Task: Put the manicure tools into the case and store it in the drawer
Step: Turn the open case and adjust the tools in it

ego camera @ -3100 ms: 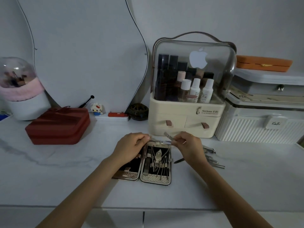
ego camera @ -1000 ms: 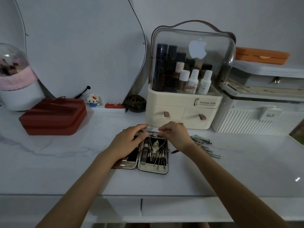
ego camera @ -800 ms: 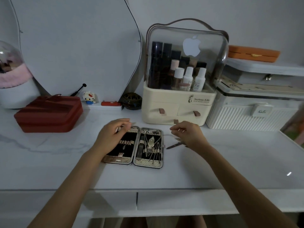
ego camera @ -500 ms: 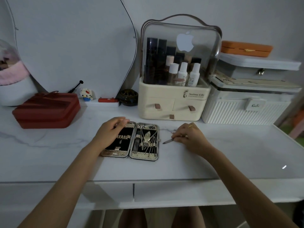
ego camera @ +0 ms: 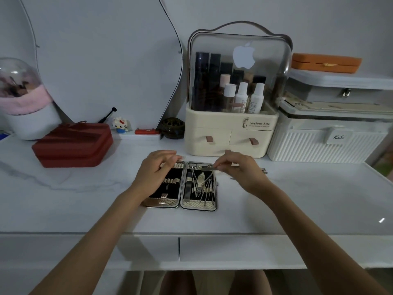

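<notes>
The manicure case [ego camera: 180, 206] lies open flat on the white marble desk [ego camera: 63, 209]. Its right half holds several metal tools [ego camera: 202, 184] under elastic straps; the left half shows black lining and bare straps. My left hand [ego camera: 155, 173] rests on the far edge of the left half, fingers loosely bent. My right hand [ego camera: 240, 169] pinches a thin metal tool [ego camera: 214, 167] and holds it across the top of the right half. Another loose tool [ego camera: 264, 171] lies on the desk behind my right hand, mostly hidden.
A cream cosmetics organizer [ego camera: 231, 135] with small drawers stands just behind the case. A white ribbed box [ego camera: 325, 143] sits to its right, a red case [ego camera: 72, 144] at the left. Two shut desk drawers [ego camera: 178, 249] run under the front edge.
My right hand picked a thin tool off the desk at the right and carried it left over the top of the case. My left hand stayed on the case's left half.
</notes>
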